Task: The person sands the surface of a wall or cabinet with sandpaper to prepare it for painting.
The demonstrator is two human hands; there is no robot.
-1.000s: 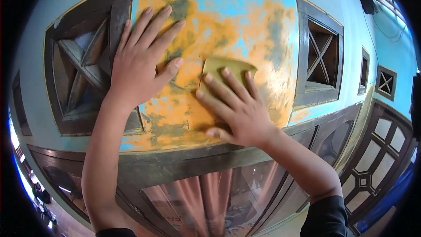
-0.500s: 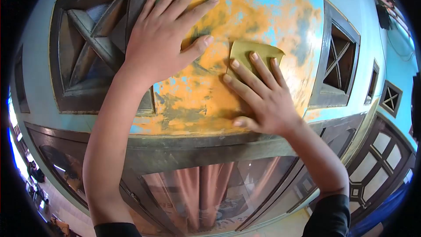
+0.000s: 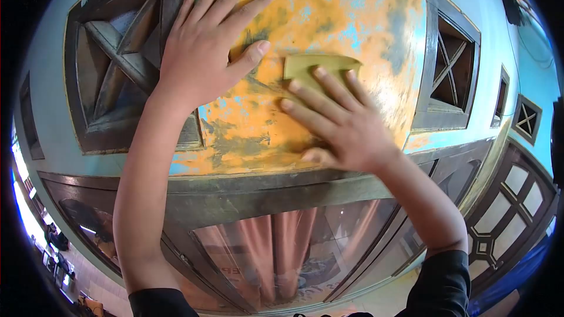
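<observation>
My left hand [image 3: 205,47] lies with spread fingers on the patchy orange and blue wall [image 3: 247,129], beside the dark wooden vent frame. Nothing is in it. Under the fingers of my right hand [image 3: 343,117] is a yellowish-green sheet [image 3: 314,66], pressed flat against the wall. The sheet looks like sandpaper; its top edge sticks out above the fingertips and the palm hides its lower part. The right fingers are outstretched and slightly blurred. Grey and dark patches show in the orange paint around both hands.
Vents with crossed slats stand at the left [image 3: 120,53] and right [image 3: 451,67]. Below runs a dark wooden beam [image 3: 235,199] over a glass pane with pinkish curtains [image 3: 276,252]. A panelled door [image 3: 505,205] is at the far right.
My right hand and the sheet have shifted left across the wall. The view has moved slightly; my left hand keeps its place on the wall beside the vent.
</observation>
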